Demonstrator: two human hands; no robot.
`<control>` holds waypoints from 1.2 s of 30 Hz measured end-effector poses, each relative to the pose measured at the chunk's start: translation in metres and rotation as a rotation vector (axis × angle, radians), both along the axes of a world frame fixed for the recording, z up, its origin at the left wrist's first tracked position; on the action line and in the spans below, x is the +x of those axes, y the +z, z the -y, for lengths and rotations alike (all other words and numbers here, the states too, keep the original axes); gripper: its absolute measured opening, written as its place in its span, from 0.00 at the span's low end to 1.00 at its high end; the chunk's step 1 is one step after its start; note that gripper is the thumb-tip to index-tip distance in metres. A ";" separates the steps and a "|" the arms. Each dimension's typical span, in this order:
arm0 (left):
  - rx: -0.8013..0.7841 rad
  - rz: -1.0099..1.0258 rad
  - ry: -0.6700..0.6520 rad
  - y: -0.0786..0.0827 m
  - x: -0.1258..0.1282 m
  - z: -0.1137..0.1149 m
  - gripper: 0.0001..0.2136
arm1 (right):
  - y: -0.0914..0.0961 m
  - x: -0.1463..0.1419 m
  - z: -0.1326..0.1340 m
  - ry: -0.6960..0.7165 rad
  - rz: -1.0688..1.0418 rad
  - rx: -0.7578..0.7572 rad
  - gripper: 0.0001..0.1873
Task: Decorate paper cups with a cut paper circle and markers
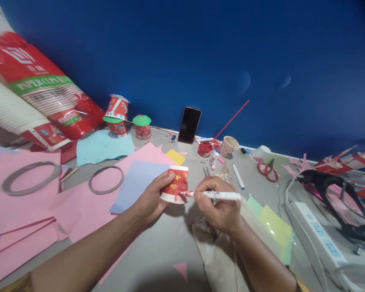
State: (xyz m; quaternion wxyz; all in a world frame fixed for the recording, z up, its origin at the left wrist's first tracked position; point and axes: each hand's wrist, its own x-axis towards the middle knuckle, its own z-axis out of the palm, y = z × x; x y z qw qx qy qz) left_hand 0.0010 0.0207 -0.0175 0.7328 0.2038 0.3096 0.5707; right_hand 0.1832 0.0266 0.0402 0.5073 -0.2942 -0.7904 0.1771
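A red paper cup point(177, 180) with yellow stars and swirls is held upside down, its white rim at the bottom, by my left hand point(155, 192). My thumb lies along its upper left side. Between the fingers of my right hand point(215, 205) is a white acrylic paint marker point(226, 196), lettered "Acrylic". Its reddish tip touches the lower right part of the cup, where red paint streaks show near the white rim. Pink and lavender paper point(140, 182) lies beside my left hand. A cloth point(215, 251) is under my right wrist.
At the back stand decorated cups point(118, 109), a propped phone point(189, 125), a red paint pot point(205, 149) with a stick, and a patterned cup point(228, 145). Red-handled scissors point(267, 170) and a power strip point(318, 233) lie right. A paper-cup bag point(45, 85) and tape rings point(106, 179) are left.
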 end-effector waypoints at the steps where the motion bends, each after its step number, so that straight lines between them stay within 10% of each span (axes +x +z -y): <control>1: 0.003 -0.005 0.006 0.000 0.000 0.000 0.18 | 0.000 -0.001 0.000 0.014 0.010 0.008 0.08; 25: 0.007 -0.056 0.030 0.000 0.000 0.000 0.19 | 0.000 -0.002 0.002 0.058 0.003 -0.088 0.08; 36: -0.208 0.049 0.170 0.009 -0.003 -0.003 0.08 | -0.024 0.011 -0.010 -0.035 -0.397 -0.509 0.08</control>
